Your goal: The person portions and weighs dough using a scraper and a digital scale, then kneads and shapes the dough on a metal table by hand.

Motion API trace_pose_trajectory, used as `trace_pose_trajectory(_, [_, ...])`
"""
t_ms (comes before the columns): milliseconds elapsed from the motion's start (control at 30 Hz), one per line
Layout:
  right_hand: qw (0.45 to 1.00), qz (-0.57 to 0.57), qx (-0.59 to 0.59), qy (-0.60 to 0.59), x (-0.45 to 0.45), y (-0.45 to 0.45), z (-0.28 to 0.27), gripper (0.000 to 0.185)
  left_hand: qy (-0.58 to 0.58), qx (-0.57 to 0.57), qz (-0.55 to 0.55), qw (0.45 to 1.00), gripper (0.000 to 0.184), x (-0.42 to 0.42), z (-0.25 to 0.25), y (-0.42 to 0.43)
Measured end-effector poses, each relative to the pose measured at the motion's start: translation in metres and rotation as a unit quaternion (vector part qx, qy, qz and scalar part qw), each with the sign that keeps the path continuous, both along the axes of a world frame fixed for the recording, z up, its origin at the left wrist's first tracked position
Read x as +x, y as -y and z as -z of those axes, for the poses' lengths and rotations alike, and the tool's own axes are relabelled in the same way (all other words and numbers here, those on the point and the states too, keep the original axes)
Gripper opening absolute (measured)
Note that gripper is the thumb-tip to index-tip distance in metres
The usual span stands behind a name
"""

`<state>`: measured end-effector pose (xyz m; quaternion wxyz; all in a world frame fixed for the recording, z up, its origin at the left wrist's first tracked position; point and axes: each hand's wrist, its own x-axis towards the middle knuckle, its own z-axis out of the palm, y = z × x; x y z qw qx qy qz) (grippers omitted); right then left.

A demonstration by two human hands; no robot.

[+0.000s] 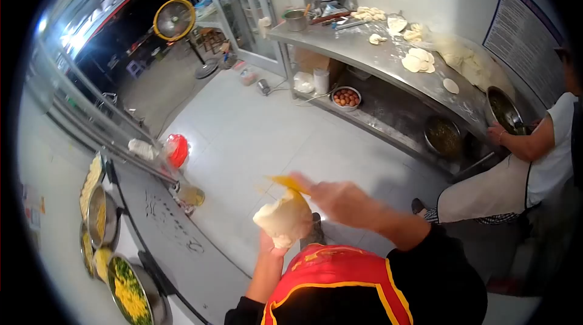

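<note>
Before my red apron, a large pale sheet of dough (282,218) rests on my left hand (277,247), which is cupped under it and mostly covered by it. My right hand (340,200) comes in from the right above the dough, blurred by motion. Its fingers are closed on a flat yellow tool (286,183), whose exact kind I cannot make out. A yellow patch, either part of the tool or filling, shows along the dough's upper right edge.
At right a co-worker in a pale apron (486,190) holds a metal bowl (501,106) by the steel worktable (364,51), which bears dough rounds (418,61). Bowls of filling (130,294) stand lower left. A fan (174,20) and red bag (177,150) are near the doorway.
</note>
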<state>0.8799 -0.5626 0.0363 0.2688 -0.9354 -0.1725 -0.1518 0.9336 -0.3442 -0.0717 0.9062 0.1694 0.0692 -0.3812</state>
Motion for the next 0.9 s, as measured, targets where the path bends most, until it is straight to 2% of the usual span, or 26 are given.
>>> trace_pose_trajectory(33, [0.999,0.039,-0.006,-0.003,0.008,0.016,0.002,0.073,-0.010,-0.018,0.021,1.000,0.038,0.018,0.014,0.009])
trace_pose_trajectory(100, [0.969,0.187,0.100,-0.130,0.022,0.048,-0.012,0.073,-0.026,-0.052,0.069,0.996,0.038,0.068,0.046,0.028])
trace_pose_trajectory(200, [0.940,0.307,0.138,-0.049,0.049,0.098,0.011,0.073,-0.069,-0.061,0.084,0.992,0.044,0.126,0.032,0.047])
trace_pose_trajectory(367, [0.905,0.383,0.151,-0.102,0.074,0.136,0.024,0.074,-0.153,-0.048,0.153,0.975,0.042,0.218,0.012,0.111])
trace_pose_trajectory(433, [0.885,0.418,0.156,-0.129,0.080,0.152,0.035,0.074,-0.147,-0.021,0.179,0.973,0.041,0.242,0.021,0.149])
trace_pose_trajectory(567, [0.869,0.454,0.175,-0.085,0.095,0.200,0.063,0.074,-0.177,-0.031,0.236,0.955,0.039,0.271,0.037,0.232])
trace_pose_trajectory(733, [0.852,0.482,0.183,-0.092,0.118,0.283,0.081,0.074,-0.133,0.074,0.272,0.950,0.039,0.308,0.090,0.325])
trace_pose_trajectory(800, [0.841,0.494,0.191,-0.109,0.132,0.321,0.082,0.075,-0.157,0.136,0.269,0.940,0.040,0.325,0.087,0.359])
trace_pose_trajectory(900, [0.836,0.509,0.188,-0.087,0.146,0.369,0.079,0.075,-0.104,0.180,0.285,0.936,0.045,0.354,0.073,0.417])
